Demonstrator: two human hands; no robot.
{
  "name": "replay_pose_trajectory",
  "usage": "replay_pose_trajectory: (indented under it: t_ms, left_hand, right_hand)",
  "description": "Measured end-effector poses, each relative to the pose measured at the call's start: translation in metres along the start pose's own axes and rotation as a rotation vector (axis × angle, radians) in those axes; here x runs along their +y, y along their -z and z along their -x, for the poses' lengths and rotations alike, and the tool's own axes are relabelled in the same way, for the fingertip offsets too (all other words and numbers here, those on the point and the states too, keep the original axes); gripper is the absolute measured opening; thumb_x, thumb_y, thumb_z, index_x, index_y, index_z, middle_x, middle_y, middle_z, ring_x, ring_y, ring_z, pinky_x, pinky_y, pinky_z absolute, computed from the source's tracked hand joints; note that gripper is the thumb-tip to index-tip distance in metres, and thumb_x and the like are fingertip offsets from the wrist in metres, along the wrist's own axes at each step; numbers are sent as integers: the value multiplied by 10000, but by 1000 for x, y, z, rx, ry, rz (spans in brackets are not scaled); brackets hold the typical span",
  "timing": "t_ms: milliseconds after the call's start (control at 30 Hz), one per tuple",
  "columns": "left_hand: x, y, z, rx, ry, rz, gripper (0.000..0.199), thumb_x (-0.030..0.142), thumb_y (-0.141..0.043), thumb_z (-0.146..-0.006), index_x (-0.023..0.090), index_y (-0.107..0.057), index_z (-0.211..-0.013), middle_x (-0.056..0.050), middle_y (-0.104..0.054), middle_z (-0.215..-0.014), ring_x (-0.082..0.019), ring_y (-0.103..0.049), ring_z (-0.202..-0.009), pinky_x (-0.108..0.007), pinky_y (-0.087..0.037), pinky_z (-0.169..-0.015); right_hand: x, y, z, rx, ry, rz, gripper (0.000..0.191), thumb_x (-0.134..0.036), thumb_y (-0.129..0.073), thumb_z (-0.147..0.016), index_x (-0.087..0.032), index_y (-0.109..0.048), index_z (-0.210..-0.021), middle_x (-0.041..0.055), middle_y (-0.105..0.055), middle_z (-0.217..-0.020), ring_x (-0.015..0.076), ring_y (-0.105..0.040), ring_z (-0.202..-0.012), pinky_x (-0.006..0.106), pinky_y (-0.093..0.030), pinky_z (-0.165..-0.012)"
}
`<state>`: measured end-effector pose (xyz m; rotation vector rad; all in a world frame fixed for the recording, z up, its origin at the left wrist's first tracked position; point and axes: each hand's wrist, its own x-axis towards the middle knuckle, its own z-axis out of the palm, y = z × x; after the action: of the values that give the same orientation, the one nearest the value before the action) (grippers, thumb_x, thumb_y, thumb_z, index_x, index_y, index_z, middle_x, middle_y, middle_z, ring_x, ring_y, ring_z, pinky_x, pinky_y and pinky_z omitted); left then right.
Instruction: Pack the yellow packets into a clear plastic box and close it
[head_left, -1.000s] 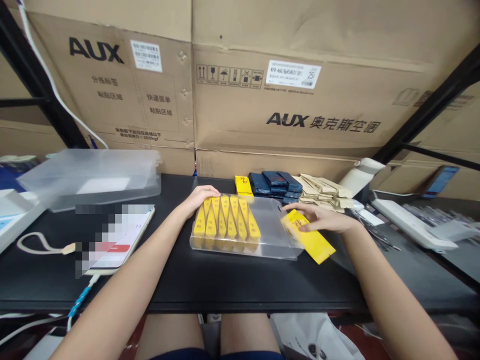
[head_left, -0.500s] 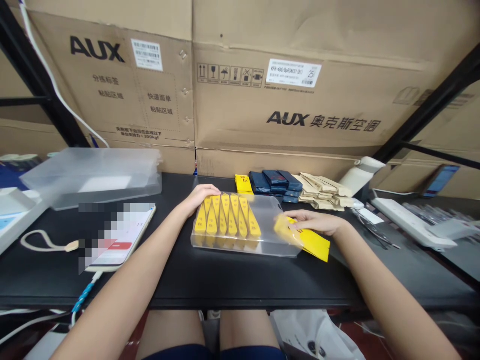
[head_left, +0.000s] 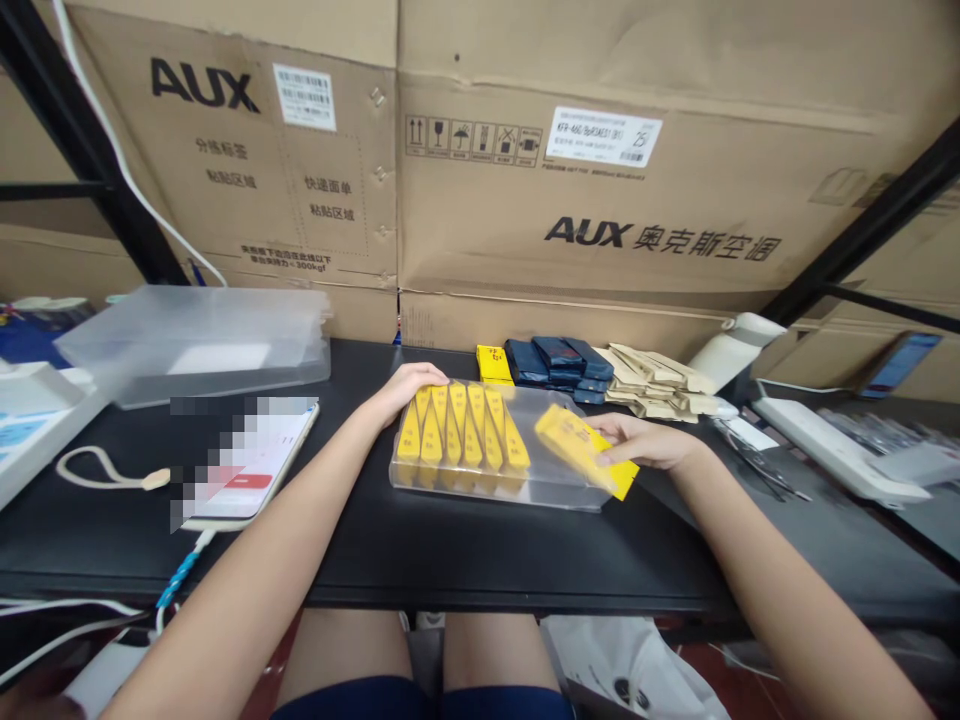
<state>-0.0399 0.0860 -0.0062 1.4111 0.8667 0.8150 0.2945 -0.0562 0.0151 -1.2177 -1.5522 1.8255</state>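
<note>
A transparent plastic box (head_left: 495, 490) lies on the black table in front of me. Several yellow packets (head_left: 450, 425) with dark lettering stand in a row in its left part, their wide and narrow ends alternating. My left hand (head_left: 411, 388) grips the box at its far left corner, some fingers hidden behind it. At the box's right end, my right hand (head_left: 649, 440) pinches a separate yellow packet (head_left: 585, 445). This packet lies tilted, mostly inside the box, its near right corner sticking out past the edge.
Behind the box sit another yellow packet (head_left: 493, 364), dark blue packets (head_left: 555, 362) and beige packets (head_left: 656, 380). A white bottle (head_left: 739, 352) leans at the right, near a power strip (head_left: 840, 450). To the left are a phone (head_left: 262, 460) and transparent plastic boxes (head_left: 202, 340).
My right hand has pushed the yellow packet leftward, further into the transparent box. My left hand keeps its hold on the box corner. The whole view has shifted slightly.
</note>
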Motion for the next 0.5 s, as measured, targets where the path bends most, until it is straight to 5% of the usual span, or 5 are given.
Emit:
replay_pose_trajectory:
  t_ms: [133, 300, 500]
  left_hand:
    - [0, 0, -1, -2, -7, 0, 170, 295, -686, -576, 162, -667, -679, -1, -632, -661, -160, -575, -662, -275, -405, -650]
    - [-2, 1, -1, -2, -13, -6, 158, 287, -684, -581, 161, -669, -675, -7, -636, -668, -162, -580, -673, -272, -410, -653]
    - [-3, 1, -3, 2, 14, 8, 164, 290, -686, -581, 165, -666, -684, -8, -639, -653, -164, -589, -659, -270, -416, -641]
  right_hand:
    - [0, -4, -1, -25, -79, 23, 454, -188, -734, -710, -87, -630, -1139, 99, -725, -956, 133, -695, -750, 174, -550, -641]
    - [5, -4, -3, -1, -168, 42, 584, -327, -648, -812, -98, -457, -1314, 105, -733, -800, 91, -609, -391, 111, -394, -280]
    - [6, 1, -4, 120, -85, -53, 595, -280, -701, -772, -167, -447, -1297, 69, -721, -841, 112, -653, -462, 133, -491, -348]
